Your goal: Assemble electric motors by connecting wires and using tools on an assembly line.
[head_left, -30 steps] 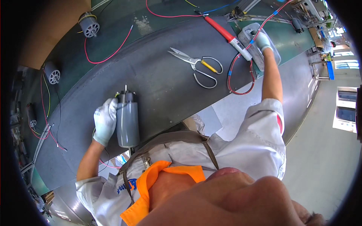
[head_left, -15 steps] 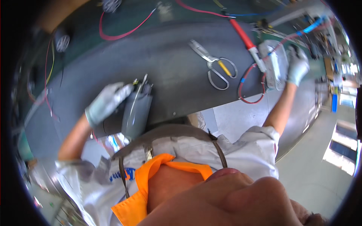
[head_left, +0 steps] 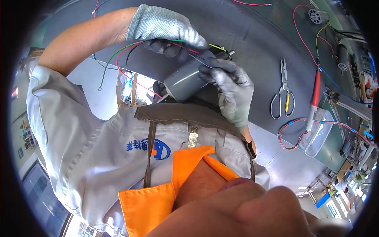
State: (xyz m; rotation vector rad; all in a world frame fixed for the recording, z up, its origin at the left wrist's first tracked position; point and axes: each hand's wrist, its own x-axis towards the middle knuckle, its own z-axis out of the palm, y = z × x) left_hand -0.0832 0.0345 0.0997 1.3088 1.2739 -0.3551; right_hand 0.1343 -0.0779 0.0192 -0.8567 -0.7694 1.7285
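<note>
A grey cylindrical motor [head_left: 184, 83] lies tilted near my waist, its shaft end pointing down to the left. My left hand [head_left: 169, 31], in a white glove with grey fingertips, is closed above it on several thin wires. The green wire [head_left: 107, 67] and the red wire [head_left: 118, 63] trail out to the left, the green one ending in a ring terminal. My right hand [head_left: 233, 89], gloved too, sits at the motor's other end. Its thumb and finger pinch a dark wire [head_left: 201, 61]. The fingers hide part of the motor's wire end.
Scissors [head_left: 284, 89] with a yellow mark lie right of my hands on the dark table [head_left: 252, 35]. Beyond them are a red-and-white stick-shaped tool [head_left: 316, 91], a looped red cable [head_left: 281, 136] and a clear plastic tray [head_left: 323, 133]. More motors [head_left: 319, 16] stand at the far right.
The view has swung left. My right hand has come from the plastic tray to the motor and now pinches a wire. My left hand has moved from beside the motor to its wires.
</note>
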